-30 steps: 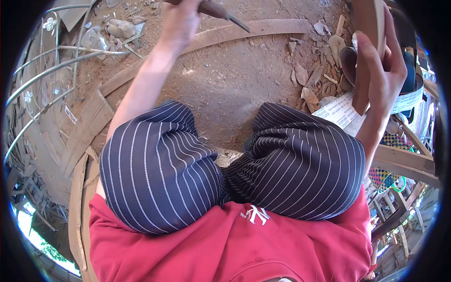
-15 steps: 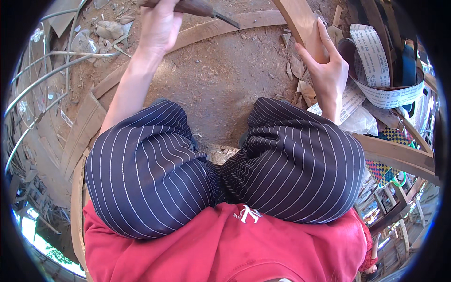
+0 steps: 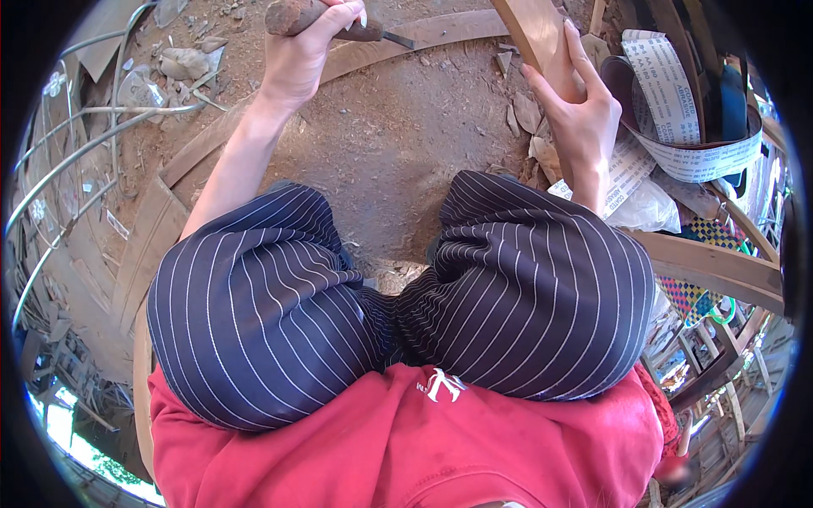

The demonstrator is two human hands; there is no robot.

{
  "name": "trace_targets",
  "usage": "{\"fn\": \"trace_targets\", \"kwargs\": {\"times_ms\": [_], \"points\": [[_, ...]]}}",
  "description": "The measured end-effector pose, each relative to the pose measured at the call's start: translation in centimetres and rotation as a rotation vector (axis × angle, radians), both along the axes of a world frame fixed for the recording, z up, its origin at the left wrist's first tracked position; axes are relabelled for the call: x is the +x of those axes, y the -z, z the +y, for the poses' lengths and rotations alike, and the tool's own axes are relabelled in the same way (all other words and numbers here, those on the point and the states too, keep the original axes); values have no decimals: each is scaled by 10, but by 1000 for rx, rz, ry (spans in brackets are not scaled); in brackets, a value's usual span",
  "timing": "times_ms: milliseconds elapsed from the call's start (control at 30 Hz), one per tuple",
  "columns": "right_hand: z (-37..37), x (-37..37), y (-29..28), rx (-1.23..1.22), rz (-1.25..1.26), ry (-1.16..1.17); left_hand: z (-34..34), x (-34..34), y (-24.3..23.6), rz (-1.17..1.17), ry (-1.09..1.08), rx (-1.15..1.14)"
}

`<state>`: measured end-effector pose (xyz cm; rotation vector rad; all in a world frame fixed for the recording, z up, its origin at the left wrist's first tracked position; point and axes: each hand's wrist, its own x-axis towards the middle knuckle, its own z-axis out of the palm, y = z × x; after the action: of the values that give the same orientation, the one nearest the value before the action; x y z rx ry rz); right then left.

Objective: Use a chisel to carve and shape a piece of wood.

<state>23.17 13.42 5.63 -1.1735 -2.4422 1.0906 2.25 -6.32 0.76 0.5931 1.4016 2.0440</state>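
Note:
At the top left of the head view, my left hand (image 3: 298, 63) is closed round the brown wooden handle of a chisel (image 3: 362, 32). The thick butt end of the handle sticks out to the left; its narrow metal blade points right, toward a curved plank but apart from it. My right hand (image 3: 584, 118) grips that curved wooden plank (image 3: 535, 35) from its near end, thumb on the left edge and fingers along the right. The far end of the plank runs out of the picture at the top.
A curved wooden strip (image 3: 440, 32) lies across the dirt floor (image 3: 381, 135) ahead. On the right sits a roll of abrasive belt (image 3: 669, 93) beside a clear plastic bag (image 3: 648, 203). Bent metal rods (image 3: 76, 152) stand at the left. Another curved plank (image 3: 720, 262) lies by my right knee.
My left hand has come a little nearer and the chisel has shifted left, its handle now showing more fully. My right hand keeps its grip on the plank, and the whole view has shifted slightly.

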Motion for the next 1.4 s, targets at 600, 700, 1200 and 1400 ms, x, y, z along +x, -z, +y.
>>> {"fn": "trace_targets", "kwargs": {"times_ms": [600, 700, 1200, 1400], "points": [[0, 1, 5, -30, 20, 25, 1, -4, 12, 110, 49, 1], [2, 3, 4, -59, 44, 36, 2, -2, 8, 114, 59, -3], [0, 5, 6, -93, 122, 42, 3, -2, 9, 177, 88, 33], [2, 1, -6, -124, 120, 70, 12, -6, 7, 159, 161, -6]]}}
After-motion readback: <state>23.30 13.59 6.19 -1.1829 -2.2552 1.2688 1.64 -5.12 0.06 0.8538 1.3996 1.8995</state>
